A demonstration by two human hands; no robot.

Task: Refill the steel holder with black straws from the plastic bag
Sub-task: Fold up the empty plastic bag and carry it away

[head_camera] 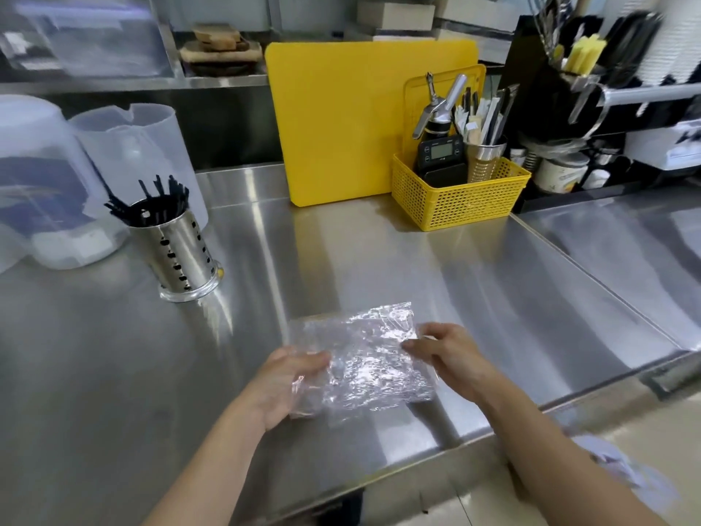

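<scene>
Since black straws (pixel 151 201) already fill the steel holder (pixel 178 256), the left hand (pixel 282 381) and right hand (pixel 451 358) each grasp a plastic bag (pixel 364 358) that looks empty, so the refill seems essentially done.

I'm looking at a commercial kitchen or café prep area: a stainless steel counter (pixel 379 260) fills the frame, a yellow cutting board (pixel 341 119) stands at upper centre, a yellow basket (pixel 459 199) of utensils sits beside it, and plastic pitchers (pixel 132 153) stand at left.

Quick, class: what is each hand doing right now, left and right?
Left hand: closed on the near-left end of the clear plastic bag.
Right hand: pinching the bag's right edge.
</scene>
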